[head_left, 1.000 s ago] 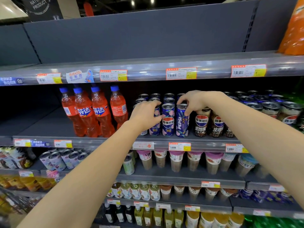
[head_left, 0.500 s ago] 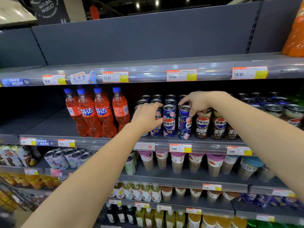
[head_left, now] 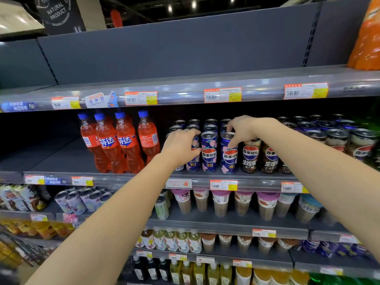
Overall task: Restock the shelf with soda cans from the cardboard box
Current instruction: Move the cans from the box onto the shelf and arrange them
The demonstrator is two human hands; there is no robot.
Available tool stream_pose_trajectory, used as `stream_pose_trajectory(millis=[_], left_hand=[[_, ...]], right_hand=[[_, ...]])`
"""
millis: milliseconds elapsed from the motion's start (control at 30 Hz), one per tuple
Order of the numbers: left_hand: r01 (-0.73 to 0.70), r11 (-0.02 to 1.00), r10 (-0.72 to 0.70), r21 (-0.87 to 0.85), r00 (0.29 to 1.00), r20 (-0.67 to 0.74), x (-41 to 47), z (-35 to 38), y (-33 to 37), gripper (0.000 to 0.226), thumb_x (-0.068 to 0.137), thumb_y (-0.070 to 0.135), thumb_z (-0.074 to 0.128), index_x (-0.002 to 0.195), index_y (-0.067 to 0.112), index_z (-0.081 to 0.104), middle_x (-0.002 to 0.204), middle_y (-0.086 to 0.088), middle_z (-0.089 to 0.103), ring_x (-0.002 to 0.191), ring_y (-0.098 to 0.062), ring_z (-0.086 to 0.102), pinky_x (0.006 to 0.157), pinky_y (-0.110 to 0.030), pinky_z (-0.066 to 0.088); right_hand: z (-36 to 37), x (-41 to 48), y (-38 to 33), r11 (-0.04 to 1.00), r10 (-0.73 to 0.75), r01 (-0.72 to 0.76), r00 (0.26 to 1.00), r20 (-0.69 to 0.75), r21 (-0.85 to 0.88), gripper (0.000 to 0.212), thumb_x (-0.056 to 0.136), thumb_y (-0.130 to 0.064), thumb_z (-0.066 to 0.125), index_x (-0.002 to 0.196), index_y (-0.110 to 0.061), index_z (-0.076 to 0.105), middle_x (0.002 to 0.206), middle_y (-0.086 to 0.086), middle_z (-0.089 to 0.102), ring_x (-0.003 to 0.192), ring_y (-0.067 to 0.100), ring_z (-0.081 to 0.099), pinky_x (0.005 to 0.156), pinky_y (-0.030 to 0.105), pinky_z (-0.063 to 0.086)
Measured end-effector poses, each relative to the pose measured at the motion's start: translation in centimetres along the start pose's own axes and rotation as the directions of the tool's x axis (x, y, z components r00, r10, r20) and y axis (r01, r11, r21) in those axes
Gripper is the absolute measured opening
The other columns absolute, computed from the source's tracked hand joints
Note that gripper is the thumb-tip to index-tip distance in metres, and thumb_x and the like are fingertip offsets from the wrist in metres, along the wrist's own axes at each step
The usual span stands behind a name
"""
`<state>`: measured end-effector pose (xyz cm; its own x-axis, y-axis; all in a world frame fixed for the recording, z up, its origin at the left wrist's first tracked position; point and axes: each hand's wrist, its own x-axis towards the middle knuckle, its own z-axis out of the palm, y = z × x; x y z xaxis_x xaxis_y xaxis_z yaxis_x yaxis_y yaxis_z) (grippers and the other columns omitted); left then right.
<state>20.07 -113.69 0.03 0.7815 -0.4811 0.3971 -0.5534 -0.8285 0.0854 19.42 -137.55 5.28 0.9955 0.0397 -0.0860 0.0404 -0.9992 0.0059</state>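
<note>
— Where's the action?
— Front row of the shelf (head_left: 131,177): left hand (head_left: 182,148) wraps the leftmost blue soda can (head_left: 193,159); right hand (head_left: 244,130) pinches its neighbour can (head_left: 228,155), fingers from above.
— Both upright?
— Upright, touching.

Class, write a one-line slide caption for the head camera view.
Left hand and right hand adjust blue Pepsi cans beside orange Fanta bottles.

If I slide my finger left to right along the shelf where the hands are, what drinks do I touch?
Orange soda bottles with blue caps → blue peach-patterned soda cans → dark brown-and-black soda cans → silver-topped cans at far right.
</note>
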Motion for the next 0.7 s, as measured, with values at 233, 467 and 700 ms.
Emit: stream_pose_trajectory(millis=[233,467,700], left_hand=[[-0.004,0.999,0.004,0.044,1.000,-0.007,0.0,0.3,-0.6,0.062,0.089,0.042,0.068,0.147,0.024,0.053,0.134,-0.004,0.065,0.124,-0.029,0.058,0.103,-0.041,0.046],[0.013,1.000,-0.012,0.024,0.999,-0.031,-0.2,-0.4,-3.0,0.061,0.090,0.039,0.070,0.146,0.020,0.054,0.144,-0.007,0.059,0.130,-0.030,0.053,0.107,-0.041,0.043],[0.091,0.995,-0.090,-0.030,0.995,0.035,-0.6,-0.5,-5.9,0.061,0.092,0.029,0.069,0.149,0.018,0.048,0.142,-0.013,0.054,0.128,-0.034,0.051,0.099,-0.044,0.047]], right_hand=[[0.4,-0.3,-0.1,1.000,0.018,-0.017,0.999,-0.042,0.016,0.068,0.081,-0.044,0.080,0.138,-0.018,0.054,0.128,0.008,0.062,0.103,0.027,0.063,0.088,0.041,0.057],[0.7,-0.5,-1.3,0.995,0.090,-0.087,0.994,-0.062,0.044,0.067,0.082,-0.044,0.079,0.137,-0.013,0.055,0.123,0.010,0.064,0.101,0.028,0.062,0.084,0.038,0.056],[0.9,-0.9,-2.2,0.991,0.134,-0.132,0.988,-0.073,0.026,0.068,0.083,-0.043,0.078,0.138,-0.012,0.053,0.129,0.011,0.062,0.107,0.029,0.061,0.084,0.036,0.054]])
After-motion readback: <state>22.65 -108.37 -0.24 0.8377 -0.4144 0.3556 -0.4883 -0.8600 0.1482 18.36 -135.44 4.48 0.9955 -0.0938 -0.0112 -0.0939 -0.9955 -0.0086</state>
